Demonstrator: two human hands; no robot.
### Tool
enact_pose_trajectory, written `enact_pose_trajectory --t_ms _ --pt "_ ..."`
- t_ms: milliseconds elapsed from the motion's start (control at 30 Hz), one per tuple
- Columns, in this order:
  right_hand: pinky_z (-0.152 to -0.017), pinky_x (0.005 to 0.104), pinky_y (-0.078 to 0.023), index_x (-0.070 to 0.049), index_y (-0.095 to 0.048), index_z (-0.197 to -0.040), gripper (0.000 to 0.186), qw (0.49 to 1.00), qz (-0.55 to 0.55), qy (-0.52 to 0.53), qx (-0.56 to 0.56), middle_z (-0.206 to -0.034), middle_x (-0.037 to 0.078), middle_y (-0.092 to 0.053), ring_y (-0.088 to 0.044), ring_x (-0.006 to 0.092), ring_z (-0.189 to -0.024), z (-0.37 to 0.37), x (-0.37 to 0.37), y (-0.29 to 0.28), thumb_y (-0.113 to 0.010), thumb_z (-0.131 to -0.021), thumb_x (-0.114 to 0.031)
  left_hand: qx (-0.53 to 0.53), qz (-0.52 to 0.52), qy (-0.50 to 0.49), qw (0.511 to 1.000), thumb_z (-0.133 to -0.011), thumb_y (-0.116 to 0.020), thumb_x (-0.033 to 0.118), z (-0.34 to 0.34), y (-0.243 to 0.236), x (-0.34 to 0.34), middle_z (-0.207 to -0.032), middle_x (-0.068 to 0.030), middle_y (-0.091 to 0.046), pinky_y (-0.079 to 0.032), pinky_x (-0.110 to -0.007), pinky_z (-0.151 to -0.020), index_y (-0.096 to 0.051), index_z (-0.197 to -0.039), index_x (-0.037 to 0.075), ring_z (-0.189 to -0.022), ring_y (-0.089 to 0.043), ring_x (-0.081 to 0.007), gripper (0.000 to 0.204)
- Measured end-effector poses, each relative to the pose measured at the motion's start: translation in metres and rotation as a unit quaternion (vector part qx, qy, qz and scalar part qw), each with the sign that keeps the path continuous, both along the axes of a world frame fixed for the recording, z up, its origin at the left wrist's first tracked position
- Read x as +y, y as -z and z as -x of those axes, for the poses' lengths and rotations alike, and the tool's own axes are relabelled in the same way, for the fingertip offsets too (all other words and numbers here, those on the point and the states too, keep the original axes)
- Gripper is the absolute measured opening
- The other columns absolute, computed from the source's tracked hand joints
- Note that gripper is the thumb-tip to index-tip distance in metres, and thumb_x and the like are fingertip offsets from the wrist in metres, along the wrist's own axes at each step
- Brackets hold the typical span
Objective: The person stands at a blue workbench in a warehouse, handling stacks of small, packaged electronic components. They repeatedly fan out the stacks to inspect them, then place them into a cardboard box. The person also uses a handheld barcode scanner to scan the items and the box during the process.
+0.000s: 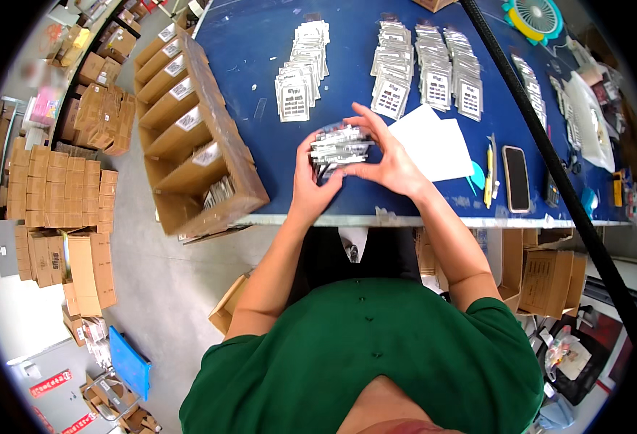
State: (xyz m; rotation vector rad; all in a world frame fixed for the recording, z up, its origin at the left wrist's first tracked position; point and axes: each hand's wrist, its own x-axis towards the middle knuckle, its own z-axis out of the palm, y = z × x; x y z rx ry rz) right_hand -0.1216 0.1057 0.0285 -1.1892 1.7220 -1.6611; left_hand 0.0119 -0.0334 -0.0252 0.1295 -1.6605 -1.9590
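Between my two hands, just above the table's near edge, is a thick stack of small flat white-and-grey packets. My left hand is closed around its left side, thumb toward me. My right hand grips the right side, thumb at the near side and fingers at the far side. The packets' edges are slightly blurred. Beyond my hands lie overlapping rows of similar packets: one row straight ahead to the left, and several others, such as a row farther right.
A cardboard box with compartments stands at the left, packets in its nearest compartment. White paper sheets, a yellow cutter and a phone lie right on the blue table. A black pole slants across the right side.
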Motion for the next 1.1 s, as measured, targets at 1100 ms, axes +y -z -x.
enact_pose_trajectory --t_ms 1100 --pt "-0.092 0.033 -0.053 -0.005 -0.048 -0.136 0.064 0.996 -0.04 0.085 -0.007 -0.115 0.011 -0.066 -0.065 0.0174 -0.106 -0.037 -0.018 0.041 -0.082 -0.082 -0.001 -0.167 -0.187 -0.034 0.968 -0.095 -0.072 0.02 0.031 -0.033 -0.024 -0.138 -0.0157 -0.055 -0.045 -0.035 -0.105 -0.048 -0.146 0.001 -0.126 -0.055 -0.0224 0.06"
